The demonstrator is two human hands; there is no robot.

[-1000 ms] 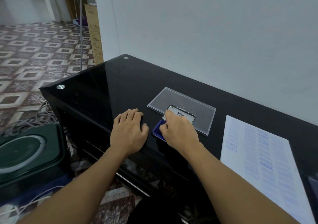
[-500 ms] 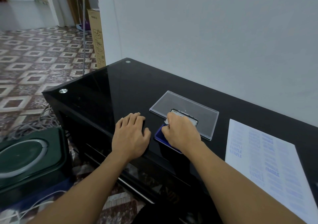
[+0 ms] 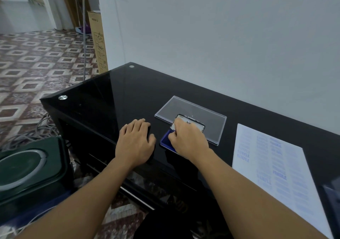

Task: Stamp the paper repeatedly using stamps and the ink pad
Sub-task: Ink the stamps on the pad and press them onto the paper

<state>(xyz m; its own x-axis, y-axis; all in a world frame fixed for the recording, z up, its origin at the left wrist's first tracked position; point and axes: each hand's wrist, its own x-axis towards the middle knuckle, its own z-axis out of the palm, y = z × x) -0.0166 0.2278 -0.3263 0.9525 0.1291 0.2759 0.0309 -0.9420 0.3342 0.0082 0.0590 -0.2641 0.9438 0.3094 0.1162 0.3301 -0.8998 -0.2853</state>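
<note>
Over the last second almost nothing changes. The right hand [image 3: 187, 139] stays curled over the open blue ink pad in its metal tin [image 3: 165, 140], so I judge inking is under way and no new print is made. What its fingers hold is hidden. The left hand [image 3: 135, 144] still rests flat, fingers relaxed, on the black glass counter [image 3: 119, 95] just left of the pad. The tin's white-labelled lid [image 3: 195, 125] lies back on a clear flat plastic tray [image 3: 193, 110], which holds nothing else. The white paper sheet [image 3: 276, 165], covered in blue prints, lies at the near right.
</note>
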